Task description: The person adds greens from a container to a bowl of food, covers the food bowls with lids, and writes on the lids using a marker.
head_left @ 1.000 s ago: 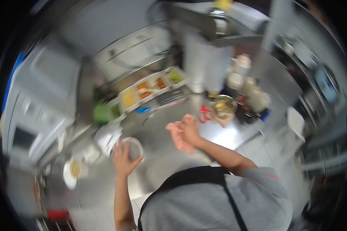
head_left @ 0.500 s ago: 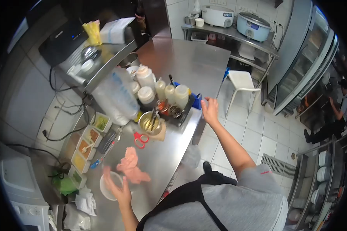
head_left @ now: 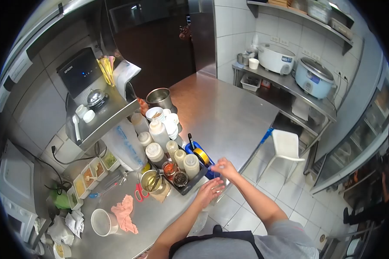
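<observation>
- The left hand (head_left: 209, 192) is released, palm turned inward and fingers loosely spread, just beside the near right end of the black tray (head_left: 192, 185).
- The right hand (head_left: 224, 168) has its fingers bent at the near end of the blue bin (head_left: 212, 173); whether it touches or grips anything, I cannot tell.
- A roll of yellow tape (head_left: 201, 156) sits in that bin, beyond and left of the right hand.
- Squeeze bottles (head_left: 191, 164) stand in the tray, beyond the left hand.
- Left of the left hand on the tabletop (head_left: 160, 218) are red scissors (head_left: 141, 193) and, farther off, a pink cloth (head_left: 124, 213) beside a white tub (head_left: 104, 222).
</observation>
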`<action>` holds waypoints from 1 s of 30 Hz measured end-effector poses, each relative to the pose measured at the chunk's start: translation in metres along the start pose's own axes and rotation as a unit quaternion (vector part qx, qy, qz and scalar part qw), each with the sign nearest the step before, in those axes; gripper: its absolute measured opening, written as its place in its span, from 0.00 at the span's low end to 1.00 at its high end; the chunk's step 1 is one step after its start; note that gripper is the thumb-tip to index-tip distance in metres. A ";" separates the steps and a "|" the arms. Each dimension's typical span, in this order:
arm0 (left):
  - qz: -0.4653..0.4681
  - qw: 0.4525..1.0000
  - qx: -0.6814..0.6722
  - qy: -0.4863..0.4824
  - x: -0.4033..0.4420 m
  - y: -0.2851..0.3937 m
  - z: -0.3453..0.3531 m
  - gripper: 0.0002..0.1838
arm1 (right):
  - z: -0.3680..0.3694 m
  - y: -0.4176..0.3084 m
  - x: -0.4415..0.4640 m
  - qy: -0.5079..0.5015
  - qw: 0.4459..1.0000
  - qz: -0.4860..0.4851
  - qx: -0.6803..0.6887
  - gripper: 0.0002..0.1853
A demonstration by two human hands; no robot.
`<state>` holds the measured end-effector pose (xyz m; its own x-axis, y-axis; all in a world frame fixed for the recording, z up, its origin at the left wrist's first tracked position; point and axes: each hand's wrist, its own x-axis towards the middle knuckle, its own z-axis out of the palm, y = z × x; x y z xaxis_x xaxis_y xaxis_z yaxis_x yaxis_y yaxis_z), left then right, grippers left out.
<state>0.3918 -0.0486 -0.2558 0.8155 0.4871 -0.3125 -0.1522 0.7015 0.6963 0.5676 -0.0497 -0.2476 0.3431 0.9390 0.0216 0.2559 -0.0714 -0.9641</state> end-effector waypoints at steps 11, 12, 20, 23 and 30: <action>0.027 0.980 -0.166 0.105 0.047 -0.016 0.006 0.21 | -0.133 -0.011 -0.183 -0.118 0.932 0.286 0.191 0.09; 0.028 0.979 -0.165 0.116 0.048 -0.016 0.008 0.20 | -0.133 -0.009 -0.186 -0.119 0.926 0.300 0.195 0.09; 0.024 0.971 -0.168 0.171 0.056 -0.017 0.010 0.13 | -0.135 0.015 -0.184 -0.132 0.926 0.303 0.184 0.08; 0.020 0.971 -0.161 0.176 0.054 -0.015 0.014 0.19 | -0.134 0.017 -0.183 -0.131 0.929 0.301 0.174 0.08; -0.043 0.969 -0.156 0.187 0.074 -0.030 0.011 0.19 | -0.136 0.036 -0.195 -0.122 0.948 0.290 0.045 0.09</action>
<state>0.4626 -0.0396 -0.2927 0.5822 0.5335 -0.6136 -0.3015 0.8425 0.4464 0.6327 -0.2810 -0.2510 0.1806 0.8007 -0.5712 0.0061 -0.5817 -0.8134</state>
